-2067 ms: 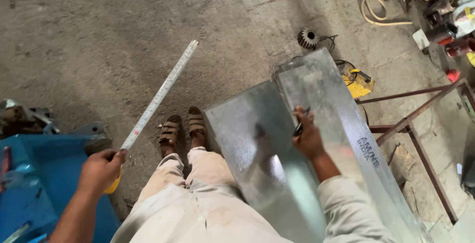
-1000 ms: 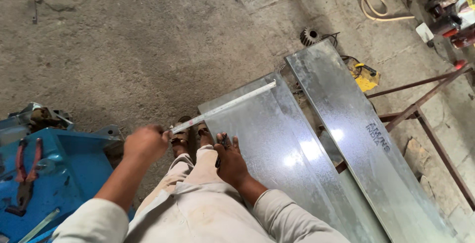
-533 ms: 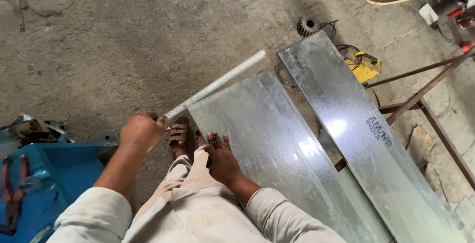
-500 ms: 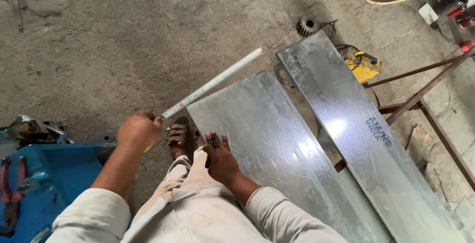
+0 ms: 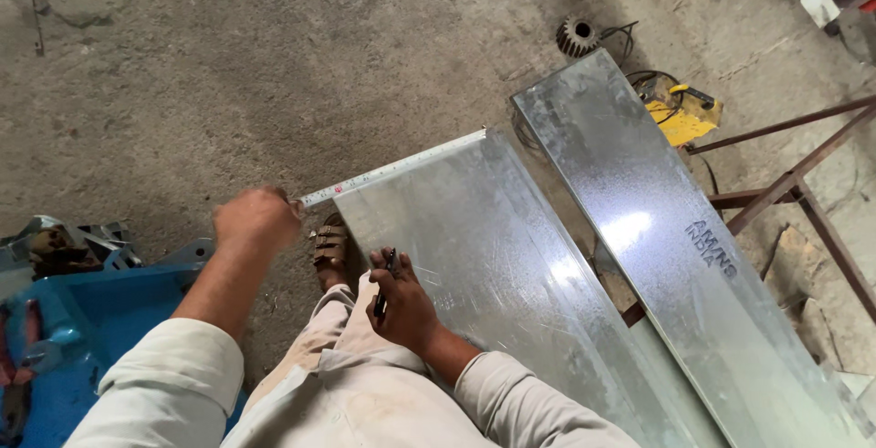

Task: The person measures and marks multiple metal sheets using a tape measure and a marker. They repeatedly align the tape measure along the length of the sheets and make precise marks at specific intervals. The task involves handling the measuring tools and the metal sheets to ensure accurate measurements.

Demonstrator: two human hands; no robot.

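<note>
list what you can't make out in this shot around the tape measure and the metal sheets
- Tape measure case, head view: hidden inside the left hand.
- Tape markings: too small to read.
- Dark pen-like tool in the right hand: its kind is unclear, mostly covered by fingers.
- Near galvanised sheet: its lower end is cut off by the frame and the sleeve.
- Far sheet: its supports are hidden beneath it.

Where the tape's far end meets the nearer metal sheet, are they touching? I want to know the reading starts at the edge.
Touching. In the head view the tape measure lies along the nearer metal sheet's end edge, its tip at the far corner, with no gap visible.
</note>
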